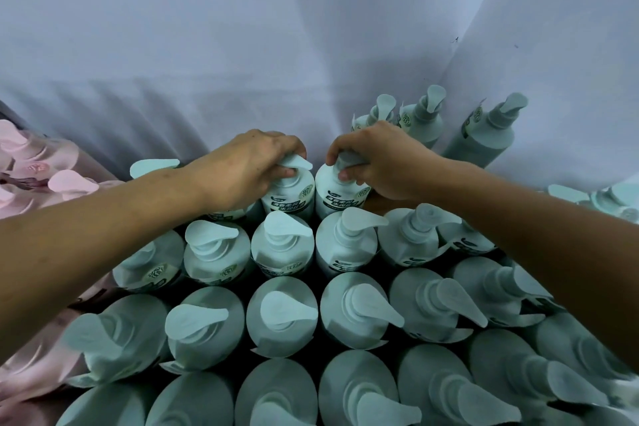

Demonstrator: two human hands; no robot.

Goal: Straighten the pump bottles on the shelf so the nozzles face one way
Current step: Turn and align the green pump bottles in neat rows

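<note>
Two teal pump bottles stand touching in the back row: the left hand (256, 162) curls round the left bottle (288, 195)'s pump head, the right hand (377, 162) round the right bottle (340, 197)'s. Packed rows (281, 315) of the same bottles crowd in front, too many to count. Behind is open room up to a draped cloth (207, 45). Three spare bottles (425, 114) stand apart at back right. Pink bottles (41, 180) edge the left.

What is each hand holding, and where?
The left hand grips one back-row bottle by its pump head; the right hand grips the neighbouring bottle likewise.
</note>
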